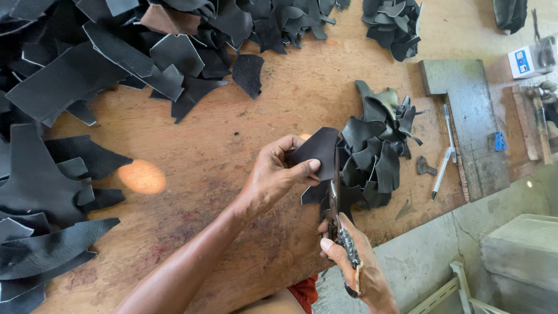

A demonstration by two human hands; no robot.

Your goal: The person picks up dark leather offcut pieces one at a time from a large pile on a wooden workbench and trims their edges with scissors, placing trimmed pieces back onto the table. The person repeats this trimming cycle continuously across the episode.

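My left hand (274, 172) pinches a dark leather piece (318, 150) between thumb and fingers, holding it just above the wooden table (232, 145). My right hand (354, 264) grips the handles of a pair of shears (335, 200), whose blades reach up along the right edge of that piece. Right beside the blades lies a small heap of cut black leather pieces (378, 148).
Large black leather scraps (87, 64) cover the table's far left and top, with another small pile (392, 23) at top centre. A grey stone slab (471, 122), two pens (447, 145), a small metal tool (424, 167) and a hammer (542, 116) lie right. Concrete floor beyond the table edge.
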